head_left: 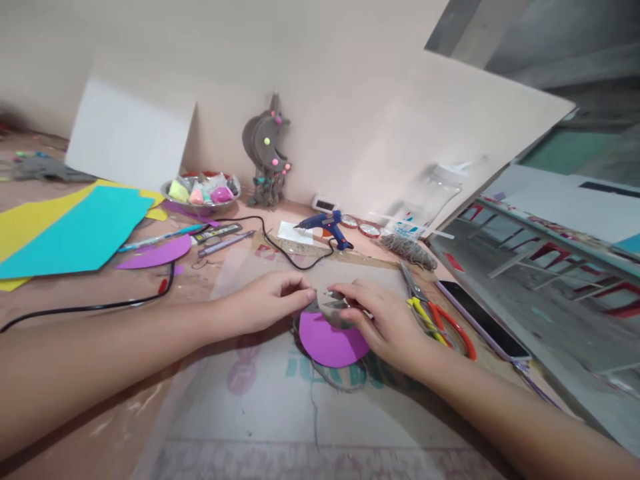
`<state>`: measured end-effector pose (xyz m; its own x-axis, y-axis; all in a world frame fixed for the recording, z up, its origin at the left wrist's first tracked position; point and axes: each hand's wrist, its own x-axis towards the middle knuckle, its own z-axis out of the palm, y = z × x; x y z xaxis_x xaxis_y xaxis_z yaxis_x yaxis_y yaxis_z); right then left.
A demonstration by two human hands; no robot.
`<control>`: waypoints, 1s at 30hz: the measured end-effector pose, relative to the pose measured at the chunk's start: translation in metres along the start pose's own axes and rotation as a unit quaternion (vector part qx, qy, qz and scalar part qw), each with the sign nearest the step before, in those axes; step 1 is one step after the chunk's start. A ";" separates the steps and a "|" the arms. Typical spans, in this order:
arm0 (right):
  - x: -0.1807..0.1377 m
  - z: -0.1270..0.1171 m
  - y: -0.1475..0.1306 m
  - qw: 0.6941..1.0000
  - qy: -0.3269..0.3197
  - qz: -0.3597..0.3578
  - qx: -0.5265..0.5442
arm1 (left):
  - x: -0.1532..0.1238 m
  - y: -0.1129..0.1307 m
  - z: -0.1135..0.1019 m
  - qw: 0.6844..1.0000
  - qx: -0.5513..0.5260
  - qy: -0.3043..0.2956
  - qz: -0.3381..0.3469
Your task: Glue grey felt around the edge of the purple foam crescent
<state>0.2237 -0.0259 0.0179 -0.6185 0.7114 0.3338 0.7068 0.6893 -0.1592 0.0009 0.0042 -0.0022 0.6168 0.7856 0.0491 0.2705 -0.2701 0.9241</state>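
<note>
My left hand (273, 299) and my right hand (383, 319) meet at the middle of the table, fingers pinched together on a small grey cardboard piece (330, 303). Just below it lies a purple paper disc (330, 343) on a grey cardboard shape. Both rest on a clear plastic sheet (280, 400) over the table. The right hand's fingers curl over the disc's upper edge. What exactly sits between the fingertips is too small to make out.
A blue glue gun (327, 225) with a black cord lies behind the hands. Scissors and pliers (435, 313) lie right of my right hand, next to a phone (483, 320). Teal and yellow paper sheets (75, 233), pens and a bowl of pompoms (203, 193) are at the left.
</note>
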 end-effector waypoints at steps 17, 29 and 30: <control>0.001 0.016 -0.020 0.980 0.001 0.131 0.148 | -0.003 -0.002 0.001 0.999 0.036 0.006 0.019; 0.006 0.024 -0.024 0.906 -0.023 0.221 0.360 | -0.002 -0.003 0.002 0.996 0.068 -0.034 0.038; 0.006 0.024 -0.024 0.903 -0.023 0.223 0.367 | -0.002 -0.004 0.001 0.996 0.068 -0.033 0.039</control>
<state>0.1948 -0.0345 0.0016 -0.3536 0.9342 0.0478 0.4819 0.2258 -0.8466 -0.0003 0.0026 -0.0061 0.6862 0.7218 0.0901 0.3144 -0.4060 0.8581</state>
